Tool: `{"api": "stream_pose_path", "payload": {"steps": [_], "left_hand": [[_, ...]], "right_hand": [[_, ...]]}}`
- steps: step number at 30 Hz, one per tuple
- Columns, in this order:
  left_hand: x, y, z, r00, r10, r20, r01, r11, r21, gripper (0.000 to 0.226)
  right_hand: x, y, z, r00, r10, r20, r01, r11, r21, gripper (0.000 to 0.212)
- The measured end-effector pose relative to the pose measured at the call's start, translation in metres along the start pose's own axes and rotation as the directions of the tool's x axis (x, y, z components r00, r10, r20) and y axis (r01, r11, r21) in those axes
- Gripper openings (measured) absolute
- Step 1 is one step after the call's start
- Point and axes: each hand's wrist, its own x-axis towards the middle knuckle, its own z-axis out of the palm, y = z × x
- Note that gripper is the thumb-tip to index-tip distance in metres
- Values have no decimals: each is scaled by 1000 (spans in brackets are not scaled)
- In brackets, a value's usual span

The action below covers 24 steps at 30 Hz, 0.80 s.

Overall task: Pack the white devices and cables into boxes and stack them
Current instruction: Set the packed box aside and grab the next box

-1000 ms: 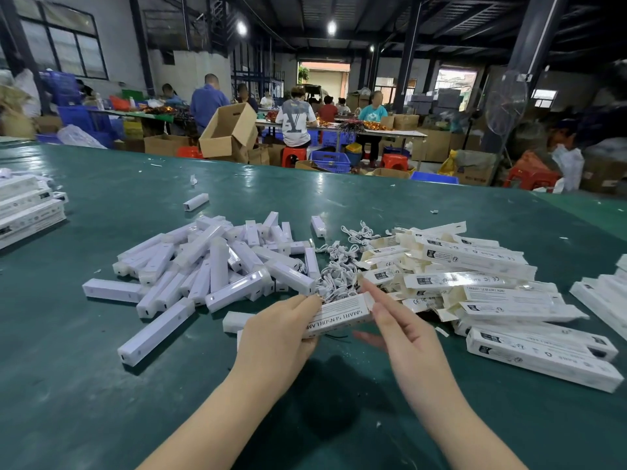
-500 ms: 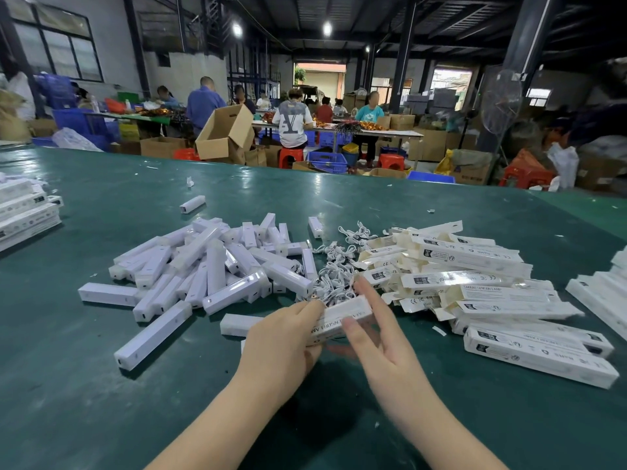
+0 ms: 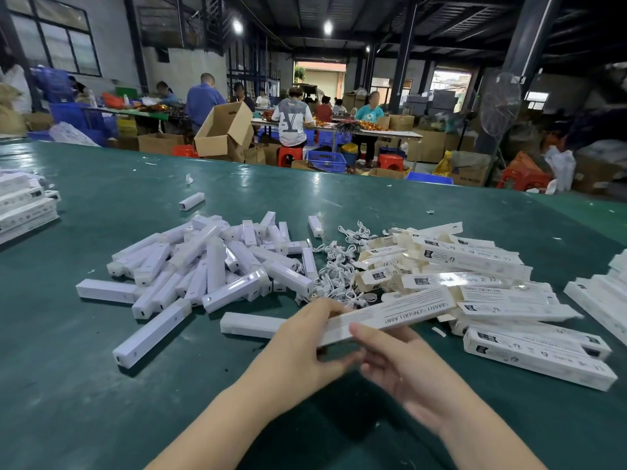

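White devices [image 3: 210,266] and white cables [image 3: 334,276] are lying on a dark green table [image 3: 101,401]; the white boxes [image 3: 475,266] are showing black print and logos (cream inside the flaps), with red stools [image 3: 290,156] standing behind.

Far beyond my fingers, past the far edge of the green table [image 3: 101,385], an open cardboard carton [image 3: 225,130] sits tilted. To its right, people sit at a long worktable [image 3: 390,133]; one in a white printed shirt [image 3: 291,122] sits on a red stool [image 3: 290,156]. A blue plastic crate [image 3: 327,161] stands on the floor near that stool. Further right stands a pedestal fan [image 3: 498,106]. Two ceiling lamps [image 3: 327,27] glow overhead.
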Motion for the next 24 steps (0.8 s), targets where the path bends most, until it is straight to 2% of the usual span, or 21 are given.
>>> {"api": "stream_pose_path", "payload": {"steps": [2, 4, 6, 8, 10, 11, 13, 14, 15, 16, 17, 19, 21, 24], "left_hand": [[0, -1, 1, 999, -26, 40, 27, 1000, -11, 53], [0, -3, -2, 996, -77, 35, 77, 997, -25, 63], [1, -3, -3, 995, -102, -2, 102, 994, -31, 63], [2, -2, -2, 995, -99, -19, 98, 995, -36, 51], [2, -1, -1, 997, -75, -4, 75, 997, -5, 32], [1, -1, -1, 998, -63, 9, 63, 998, 15, 22], [0, -1, -2, 998, -48, 32, 47, 998, 53, 11], [0, 0, -2, 998, -48, 38, 45, 996, 71, 10], [0, 0, -2, 998, -52, 41, 49, 995, 82, 11], [0, 1, -3, 997, -57, 42, 53, 995, 89, 12], [0, 1, -4, 997, -60, 43, 55, 994, 93, 13], [0, 2, -4, 997, -62, 48, 57, 993, 99, 13], [0, 2, -4, 996, -64, 60, 58, 993, 101, 13], [-1, 3, -3, 994, -71, 78, 63, 993, 100, 13]], "right_hand": [[3, -5, -2, 995, -47, -85, 55, 994, 94, 45], [2, -21, -9, 961, -195, -194, 248, 920, 302, 26], [-1, -35, -17, 914, -291, -283, 396, 788, 471, 27], [-1, -39, -20, 916, -256, -308, 384, 779, 495, 34], [2, -29, -19, 957, -178, -230, 258, 884, 390, 27], [4, -23, -18, 970, -143, -196, 195, 940, 281, 24], [9, -12, -17, 961, -178, -209, 160, 982, -104, 22], [12, -9, -20, 932, -279, -230, 180, 910, -374, 24], [14, -7, -24, 887, -407, -217, 198, 760, -618, 25], [16, -8, -29, 837, -522, -161, 207, 576, -791, 26], [18, -9, -34, 797, -597, -92, 204, 408, -890, 29], [24, -10, -48, 782, -622, -30, 127, 207, -970, 39], [31, -13, -61, 822, -566, -61, -28, 68, -997, 48], [39, -14, -72, 855, -514, -73, -130, -75, -989, 52]]}}
